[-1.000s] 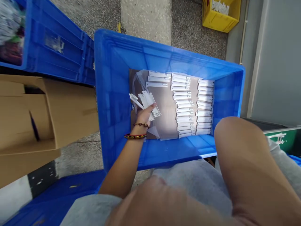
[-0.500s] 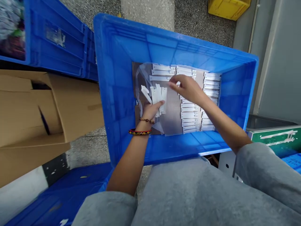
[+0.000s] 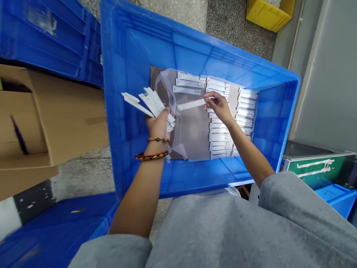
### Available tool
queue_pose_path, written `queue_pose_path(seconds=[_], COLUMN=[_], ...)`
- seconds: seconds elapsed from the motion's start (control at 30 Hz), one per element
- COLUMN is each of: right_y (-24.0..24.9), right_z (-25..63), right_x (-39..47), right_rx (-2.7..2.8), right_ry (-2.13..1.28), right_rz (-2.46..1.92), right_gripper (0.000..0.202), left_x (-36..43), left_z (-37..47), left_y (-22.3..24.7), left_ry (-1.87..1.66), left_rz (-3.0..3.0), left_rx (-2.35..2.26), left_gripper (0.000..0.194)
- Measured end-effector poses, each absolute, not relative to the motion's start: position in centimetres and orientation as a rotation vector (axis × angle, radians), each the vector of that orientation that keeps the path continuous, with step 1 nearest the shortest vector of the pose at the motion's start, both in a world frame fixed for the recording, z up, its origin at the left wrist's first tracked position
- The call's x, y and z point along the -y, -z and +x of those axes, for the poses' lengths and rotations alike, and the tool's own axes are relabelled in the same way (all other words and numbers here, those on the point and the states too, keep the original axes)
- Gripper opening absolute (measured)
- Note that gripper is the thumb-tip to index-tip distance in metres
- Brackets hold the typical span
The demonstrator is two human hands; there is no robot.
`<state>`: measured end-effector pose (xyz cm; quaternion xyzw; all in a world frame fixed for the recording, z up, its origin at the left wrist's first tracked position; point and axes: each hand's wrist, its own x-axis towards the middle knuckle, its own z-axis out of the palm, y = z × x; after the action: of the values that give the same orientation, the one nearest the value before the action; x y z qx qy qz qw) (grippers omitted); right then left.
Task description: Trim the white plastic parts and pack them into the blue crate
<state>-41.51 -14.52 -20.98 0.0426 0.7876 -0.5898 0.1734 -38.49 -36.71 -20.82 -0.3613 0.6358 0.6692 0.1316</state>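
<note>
My left hand (image 3: 158,124) is closed around a bundle of flat white strips (image 3: 153,101), which fan out past the fingers toward the upper left. Between the thumb and fingers of my right hand (image 3: 219,107) is the right end of a single white strip (image 3: 192,105), which lies nearly level over the brown cardboard sheet (image 3: 192,130). Just above it, several like strips (image 3: 186,90) lie in a column. More strips (image 3: 219,137) fill two columns to the right, partly hidden by my right hand and forearm. Clear plastic film (image 3: 169,83) is bunched at the sheet's left side.
The strips lie in a deep blue crate (image 3: 195,178) with high walls. An open cardboard box (image 3: 69,115) and another blue crate (image 3: 55,41) stand to the left. A yellow bin (image 3: 269,16) is at the upper right, a green panel (image 3: 315,167) at the right.
My left hand has moved left with its bundle, away from the sheet's middle. My right hand, blurred before with no strip visible, now holds one strip by its end. The view has shifted slightly.
</note>
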Motion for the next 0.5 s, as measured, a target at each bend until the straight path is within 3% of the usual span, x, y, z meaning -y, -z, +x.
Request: queue_pose_path(seconds=[0.2,0.5], right_y=[22.3,23.1], right_z=[-41.6,-40.6], right_x=[15.3,18.3], right_rx=[-2.628,-2.722], right_ry=[0.991,0.547], right_rz=[-0.544,-0.516], right_gripper=[0.022,0.017], left_x=[35.5,35.4], left_z=[-38.4,-38.5], left_y=[20.2,20.1], left_ry=[-2.167,-2.157], left_rz=[-1.309,-1.31], left_rx=[-1.686,-1.682], left_gripper=[0.02,0.014])
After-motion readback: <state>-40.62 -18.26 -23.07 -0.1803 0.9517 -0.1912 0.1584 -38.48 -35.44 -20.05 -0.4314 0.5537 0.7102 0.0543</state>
